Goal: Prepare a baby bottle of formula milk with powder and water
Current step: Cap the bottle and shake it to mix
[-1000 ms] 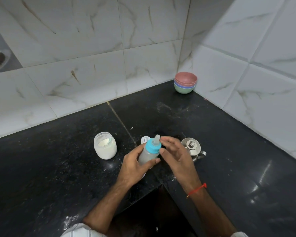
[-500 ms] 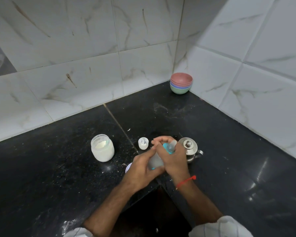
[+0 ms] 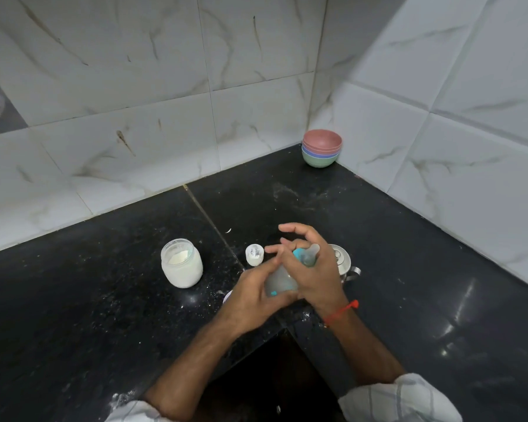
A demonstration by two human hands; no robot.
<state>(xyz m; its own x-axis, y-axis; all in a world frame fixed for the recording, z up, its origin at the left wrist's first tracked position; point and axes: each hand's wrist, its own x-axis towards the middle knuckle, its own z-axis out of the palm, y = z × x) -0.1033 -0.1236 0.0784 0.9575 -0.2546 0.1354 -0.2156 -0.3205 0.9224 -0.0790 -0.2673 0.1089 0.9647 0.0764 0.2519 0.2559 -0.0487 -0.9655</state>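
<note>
The right hand [image 3: 314, 275] lies over the baby bottle [image 3: 282, 281], palm on its blue collar, fingers partly spread; the left hand [image 3: 253, 295] cups the cloudy body from below, so both hold it tilted above the counter's front edge. This looks like the mixing step: teat on, milky liquid inside. Next would likely be a steady roll or shake, with the collar kept tight.

The black counter [image 3: 409, 269], dusted with powder, meets white marbled tiles at its far corner, where stacked bowls [image 3: 321, 148] sit. The open powder jar [image 3: 182, 263] stands left of the hands, a steel pot [image 3: 343, 263] just behind them, a small white cap [image 3: 254, 254] between.
</note>
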